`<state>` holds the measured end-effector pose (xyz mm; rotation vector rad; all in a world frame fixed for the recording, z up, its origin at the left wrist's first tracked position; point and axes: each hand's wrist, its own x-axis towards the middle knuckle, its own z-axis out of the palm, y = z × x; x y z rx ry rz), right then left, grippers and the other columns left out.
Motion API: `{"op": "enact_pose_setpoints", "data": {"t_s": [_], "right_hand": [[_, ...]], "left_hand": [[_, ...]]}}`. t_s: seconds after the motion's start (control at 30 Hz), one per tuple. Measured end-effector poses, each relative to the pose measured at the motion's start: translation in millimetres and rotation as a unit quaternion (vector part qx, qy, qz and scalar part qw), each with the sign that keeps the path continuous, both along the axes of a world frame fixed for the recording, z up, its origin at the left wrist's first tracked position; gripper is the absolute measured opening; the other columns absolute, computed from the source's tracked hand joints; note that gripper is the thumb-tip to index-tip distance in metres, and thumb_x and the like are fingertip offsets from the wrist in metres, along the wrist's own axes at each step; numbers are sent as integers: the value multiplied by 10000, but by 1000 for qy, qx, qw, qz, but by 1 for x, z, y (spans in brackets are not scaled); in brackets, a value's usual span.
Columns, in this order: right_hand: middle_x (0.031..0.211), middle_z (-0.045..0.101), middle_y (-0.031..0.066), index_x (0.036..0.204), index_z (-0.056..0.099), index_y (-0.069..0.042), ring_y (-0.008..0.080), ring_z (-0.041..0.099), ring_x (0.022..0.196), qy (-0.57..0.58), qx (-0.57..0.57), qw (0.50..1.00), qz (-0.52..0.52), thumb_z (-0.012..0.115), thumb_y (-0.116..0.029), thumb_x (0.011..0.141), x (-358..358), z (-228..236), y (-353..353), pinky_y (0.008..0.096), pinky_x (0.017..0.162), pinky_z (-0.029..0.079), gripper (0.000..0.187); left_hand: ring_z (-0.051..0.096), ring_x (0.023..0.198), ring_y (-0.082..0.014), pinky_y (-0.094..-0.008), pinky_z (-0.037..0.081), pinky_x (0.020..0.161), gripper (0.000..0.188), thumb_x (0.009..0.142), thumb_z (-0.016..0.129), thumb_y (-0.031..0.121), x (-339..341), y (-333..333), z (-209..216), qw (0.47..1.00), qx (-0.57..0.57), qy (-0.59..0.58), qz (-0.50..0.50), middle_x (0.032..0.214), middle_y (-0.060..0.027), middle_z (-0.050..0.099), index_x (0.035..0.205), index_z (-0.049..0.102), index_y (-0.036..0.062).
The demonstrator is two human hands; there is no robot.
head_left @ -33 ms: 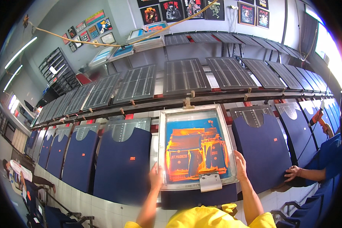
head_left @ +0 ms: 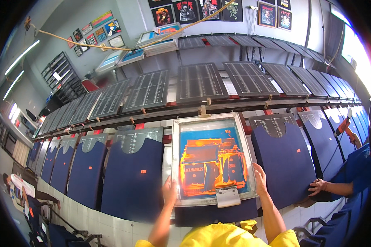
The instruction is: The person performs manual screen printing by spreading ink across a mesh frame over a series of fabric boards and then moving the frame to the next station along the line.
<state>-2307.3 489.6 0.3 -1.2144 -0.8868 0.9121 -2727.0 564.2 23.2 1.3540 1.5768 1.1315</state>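
The left rim of the screen frame [head_left: 198, 202] is gripped by the left fingers [head_left: 167, 187] and its right rim by the right fingers [head_left: 258, 169]; both sets are only slightly curled about the edges, with the parts beneath hidden. Between the fingers, the blue mesh [head_left: 202, 135] is streaked with bright orange ink [head_left: 202, 154], laid unevenly and smeared thickest toward the right. A pale scraper [head_left: 228, 197], smeared with orange along its upper edge, is rested across the near rim, closer to the right fingers. Beyond the left fingers, a navy garment [head_left: 130, 181] marked with small orange print is spread over a grey board [head_left: 130, 136].
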Motion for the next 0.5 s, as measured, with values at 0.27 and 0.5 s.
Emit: {"op": "enact_pose_setpoints", "data": {"t_s": [0.27,0.5], "right_hand": [[1499,430,255,1361,548,-41,374,373,1433,-332,-47,942,-27,634,-249,942,-17,8,-1,441,1174,304,475],[1446,509,146,1372,546,-116,316,446,1371,-605,-3,742,288,784,-321,791,-83,110,-61,464,1161,340,660]], "left_hand": [[599,1232,-350,-408,453,1054,494,986,575,255,-9,6,-24,997,52,52,-7,1283,-303,614,1293,555,-132],[691,726,-224,-330,531,658,375,999,539,351,-1,-66,0,980,-137,-37,-138,852,-113,710,1002,669,-1]]}}
